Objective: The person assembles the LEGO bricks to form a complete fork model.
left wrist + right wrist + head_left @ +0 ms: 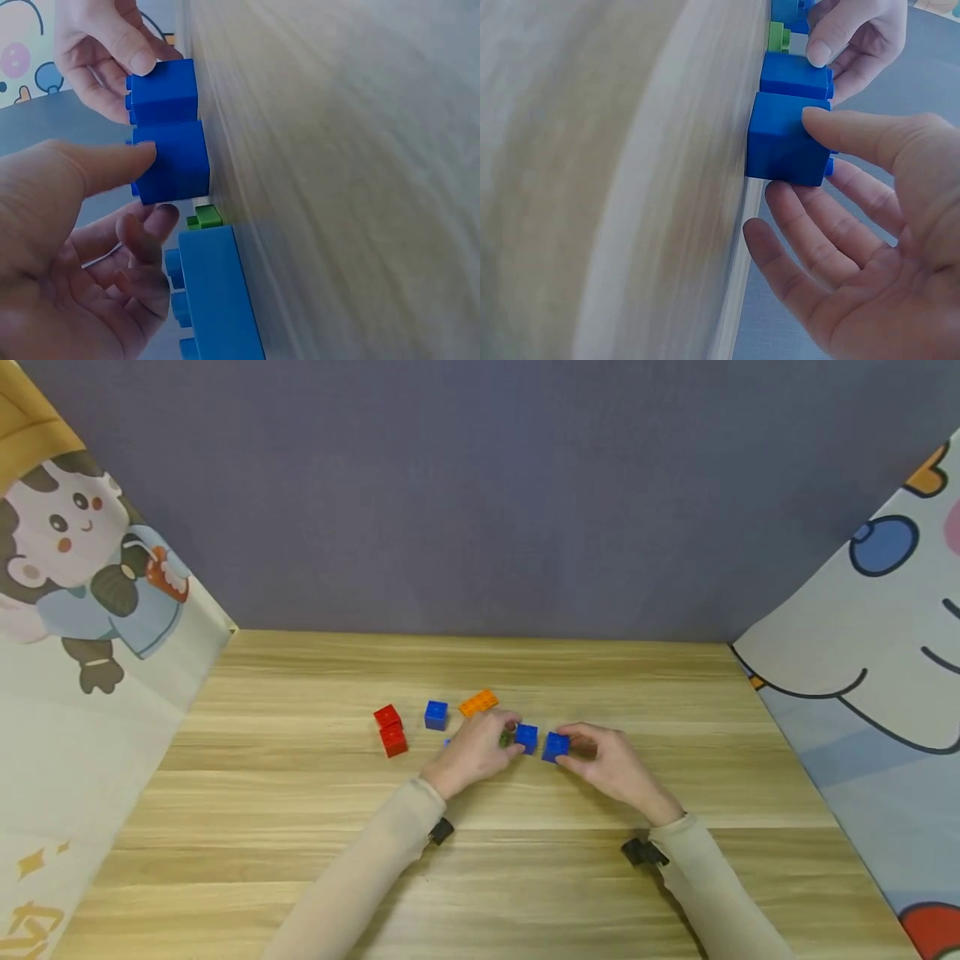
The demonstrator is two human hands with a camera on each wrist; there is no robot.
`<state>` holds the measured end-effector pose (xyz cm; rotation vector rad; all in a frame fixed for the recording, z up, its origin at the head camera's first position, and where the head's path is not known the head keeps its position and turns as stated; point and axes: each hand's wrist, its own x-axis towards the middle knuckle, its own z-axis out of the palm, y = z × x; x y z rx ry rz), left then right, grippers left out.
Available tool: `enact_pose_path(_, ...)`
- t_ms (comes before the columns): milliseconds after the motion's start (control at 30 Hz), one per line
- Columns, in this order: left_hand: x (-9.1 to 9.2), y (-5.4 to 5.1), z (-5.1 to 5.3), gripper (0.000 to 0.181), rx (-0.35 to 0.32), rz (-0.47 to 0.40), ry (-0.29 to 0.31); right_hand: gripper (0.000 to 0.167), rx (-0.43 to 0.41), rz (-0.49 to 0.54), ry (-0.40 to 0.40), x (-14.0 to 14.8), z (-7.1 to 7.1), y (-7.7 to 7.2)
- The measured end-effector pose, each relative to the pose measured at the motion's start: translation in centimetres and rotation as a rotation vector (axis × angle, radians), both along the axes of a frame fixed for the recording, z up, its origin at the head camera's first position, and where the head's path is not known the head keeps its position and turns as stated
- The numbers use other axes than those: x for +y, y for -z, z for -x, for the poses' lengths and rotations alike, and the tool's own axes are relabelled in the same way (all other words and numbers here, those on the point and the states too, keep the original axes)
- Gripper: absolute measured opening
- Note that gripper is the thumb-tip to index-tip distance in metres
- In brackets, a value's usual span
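Observation:
Two square blue building blocks stand side by side on the table, studs up, with a narrow gap between them in the head view. My left hand (476, 750) pinches the left blue block (527, 739) between thumb and fingers. The right blue block (556, 747) is pinched by my right hand (611, 764), thumb on its near side. In the left wrist view, a green block (208, 217) and a lighter blue long block (221, 296) lie beside the left hand. That hand mostly covers both of them in the head view.
Left of the hands are two red blocks (392, 741) touching each other, another blue block (436, 715) and a flat orange block (478, 702). The wooden table (300, 860) meets a grey panel (480, 510) at the back and cartoon-printed panels at both sides.

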<state>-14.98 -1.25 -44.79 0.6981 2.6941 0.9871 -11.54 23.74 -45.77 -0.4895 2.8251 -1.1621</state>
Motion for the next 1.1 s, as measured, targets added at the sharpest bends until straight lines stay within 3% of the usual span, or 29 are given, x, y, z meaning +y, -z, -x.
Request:
enact_pose_path(367, -0.2, 0.0, -0.8, 0.036, 0.042, 0.012, 0.001, 0.038, 0.029, 0.011, 0.024, 0.7, 0.1, -0.1)
enact_pose_path(633, -0.3, 0.1, -1.2, 0.037, 0.009, 0.01, 0.005, 0.039, 0.028, 0.04, 0.048, 0.9, 0.0, -0.8)
enact_pose_path(1100, -1.2, 0.0, -2.0, 0.038, -0.006, 0.001, 0.032, 0.042, 0.028, 0.095, 0.016, 0.2, -0.5, -2.1)
